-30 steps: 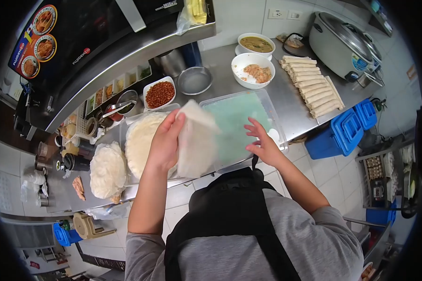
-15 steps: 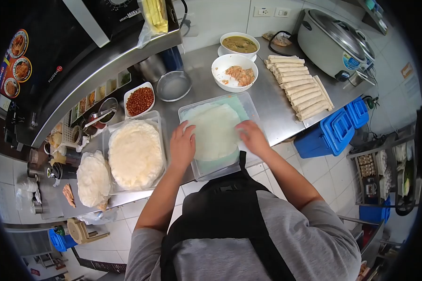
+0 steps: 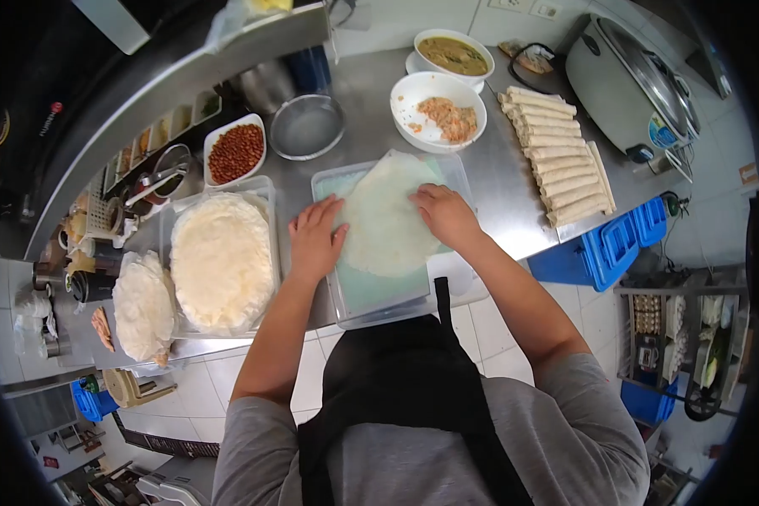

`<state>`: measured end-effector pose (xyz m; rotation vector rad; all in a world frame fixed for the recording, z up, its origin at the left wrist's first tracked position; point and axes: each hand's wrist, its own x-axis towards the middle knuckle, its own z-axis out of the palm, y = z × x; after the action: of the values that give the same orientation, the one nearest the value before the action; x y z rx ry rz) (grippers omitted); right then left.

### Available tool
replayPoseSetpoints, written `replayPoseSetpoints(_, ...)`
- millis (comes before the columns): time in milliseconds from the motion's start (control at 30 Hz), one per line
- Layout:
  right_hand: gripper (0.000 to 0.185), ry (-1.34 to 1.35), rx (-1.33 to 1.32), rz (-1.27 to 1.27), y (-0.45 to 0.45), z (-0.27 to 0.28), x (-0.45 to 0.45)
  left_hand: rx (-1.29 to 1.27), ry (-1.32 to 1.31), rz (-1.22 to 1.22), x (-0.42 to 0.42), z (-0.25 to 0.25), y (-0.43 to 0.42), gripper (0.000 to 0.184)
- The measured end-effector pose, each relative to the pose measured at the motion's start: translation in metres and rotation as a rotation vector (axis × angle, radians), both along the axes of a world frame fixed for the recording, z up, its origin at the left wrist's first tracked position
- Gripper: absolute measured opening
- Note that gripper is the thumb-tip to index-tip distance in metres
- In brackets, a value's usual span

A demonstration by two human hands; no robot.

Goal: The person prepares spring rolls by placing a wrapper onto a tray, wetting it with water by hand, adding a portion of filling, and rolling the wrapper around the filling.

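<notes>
A thin pale spring roll wrapper lies turned like a diamond on a pale green sheet, over a clear plastic tray. My left hand is at the wrapper's left edge, thumb apart from the fingers. At the upper right edge, my right hand has bent fingers closed on the wrapper; its thumb is mostly hidden. Left of the tray, a clear container holds a stack of round wrappers. Beyond the tray stands a white bowl with an orange-pink filling.
Several rolled spring rolls lie in a row at right, near a large rice cooker. A soup bowl, a metal bowl and a dish of peanuts stand at the back. More wrappers lie far left.
The wrapper has shifted away from me and turned, with a corner now pointing to the back. My right hand has moved onto its edge. The camera view has tilted.
</notes>
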<state>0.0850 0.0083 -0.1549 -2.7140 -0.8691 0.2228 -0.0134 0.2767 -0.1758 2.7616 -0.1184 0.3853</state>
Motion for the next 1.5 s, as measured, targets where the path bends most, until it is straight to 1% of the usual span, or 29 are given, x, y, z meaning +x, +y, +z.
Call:
replayPoseSetpoints(67,0.035,-0.02,0.09,0.012,-0.005,-0.007,-0.012,-0.055,-0.014,0.026,0.001,-0.004,-0.001,0.049)
replayPoseSetpoints(133,0.038,-0.038,0.042,-0.003,-0.011,0.0,-0.032,-0.087,-0.021,0.0,0.0,-0.009,-0.003,0.048)
replayPoseSetpoints(200,0.04,-0.062,-0.01,-0.027,-0.021,0.003,-0.053,-0.045,-0.007,0.017,-0.002,-0.008,-0.005,0.048)
replayPoseSetpoints(300,0.048,0.047,-0.13,-0.031,-0.036,0.01,-0.081,-0.048,0.05,-0.027,-0.003,-0.001,-0.008,0.051)
replayPoseSetpoints(333,0.048,0.037,-0.141,-0.05,-0.044,0.012,-0.088,-0.036,0.075,-0.026,-0.003,0.002,-0.009,0.052)
replayPoseSetpoints(400,0.047,0.072,-0.056,-0.051,-0.053,0.007,-0.095,-0.05,0.106,-0.039,-0.004,0.007,-0.013,0.055)
replayPoseSetpoints(467,0.046,0.05,-0.033,-0.064,-0.061,0.004,-0.09,0.007,0.152,-0.042,-0.009,0.011,-0.012,0.058)
replayPoseSetpoints(533,0.045,0.031,0.008,-0.053,-0.058,0.013,-0.084,0.019,0.151,-0.015,-0.019,0.019,-0.012,0.06)
replayPoseSetpoints(600,0.041,-0.125,-0.075,-0.147,-0.049,0.018,-0.084,0.043,0.16,0.022,-0.035,0.02,-0.015,0.062)
replayPoseSetpoints(633,0.036,-0.296,-0.014,-0.113,-0.045,0.011,-0.083,0.079,0.152,0.03,-0.043,0.017,-0.018,0.062)
replayPoseSetpoints(667,0.036,-0.299,0.006,-0.087,-0.039,0.005,-0.082,0.113,0.144,0.041,-0.052,0.014,-0.021,0.063)
replayPoseSetpoints(733,0.034,-0.163,0.138,-0.155,-0.029,-0.005,-0.078,0.122,0.152,0.08,-0.073,0.02,-0.028,0.063)
replayPoseSetpoints(800,0.034,-0.158,0.191,-0.105,-0.027,-0.007,-0.07,0.129,0.158,0.107,-0.083,0.025,-0.033,0.062)
replayPoseSetpoints(867,0.035,-0.152,0.24,-0.064,-0.031,-0.006,-0.058,0.056,0.122,0.107,-0.084,0.026,-0.032,0.056)
replayPoseSetpoints(900,0.035,-0.162,0.312,-0.135,-0.035,-0.005,-0.051,0.066,0.121,0.122,-0.075,0.02,-0.029,0.056)
replayPoseSetpoints(933,0.035,-0.168,0.383,-0.208,-0.04,-0.004,-0.044,-0.102,0.081,0.139,-0.061,0.013,-0.025,0.054)
replayPoseSetpoints(967,0.04,-0.175,0.341,-0.247,-0.047,-0.006,-0.035,-0.269,0.04,0.152,-0.048,0.006,-0.02,0.052)
replayPoseSetpoints(1000,0.04,-0.172,0.347,-0.242,-0.049,-0.001,-0.032,-0.264,0.04,0.159,-0.037,0.008,-0.018,0.052)
replayPoseSetpoints(1067,0.048,0.016,0.192,-0.289,-0.056,0.008,-0.029,-0.307,0.139,0.145,-0.017,0.01,-0.019,0.052)
replayPoseSetpoints(1100,0.048,0.018,0.192,-0.288,-0.058,0.008,-0.03,-0.307,0.141,0.147,-0.013,0.009,-0.021,0.052)
replayPoseSetpoints(1167,0.056,-0.011,-0.001,-0.216,-0.058,0.007,-0.036,0.093,0.004,-0.043,-0.008,0.008,-0.025,0.059)
replayPoseSetpoints(1200,0.056,-0.008,-0.004,-0.215,-0.06,0.011,-0.037,0.09,0.007,-0.042,-0.008,0.009,-0.026,0.059)
replayPoseSetpoints(1267,0.059,0.125,0.001,-0.268,-0.064,0.022,-0.036,0.097,0.058,-0.014,-0.013,0.011,-0.027,0.062)
replayPoseSetpoints(1300,0.059,0.132,-0.002,-0.269,-0.065,0.024,-0.036,0.095,0.065,-0.016,-0.015,0.01,-0.029,0.062)
replayPoseSetpoints(1367,0.058,0.002,0.036,-0.2,-0.066,0.023,-0.037,0.066,0.065,0.05,-0.02,0.009,-0.035,0.062)
replayPoseSetpoints(1400,0.058,0.008,0.032,-0.201,-0.065,0.021,-0.037,0.063,0.072,0.049,-0.022,0.007,-0.036,0.062)
replayPoseSetpoints(1467,0.056,-0.129,0.19,-0.038,-0.061,0.018,-0.036,-0.011,-0.001,0.055,-0.025,0.004,-0.038,0.061)
replayPoseSetpoints(1500,0.056,-0.124,0.186,-0.04,-0.059,0.016,-0.039,-0.014,0.004,0.054,-0.027,0.002,-0.038,0.061)
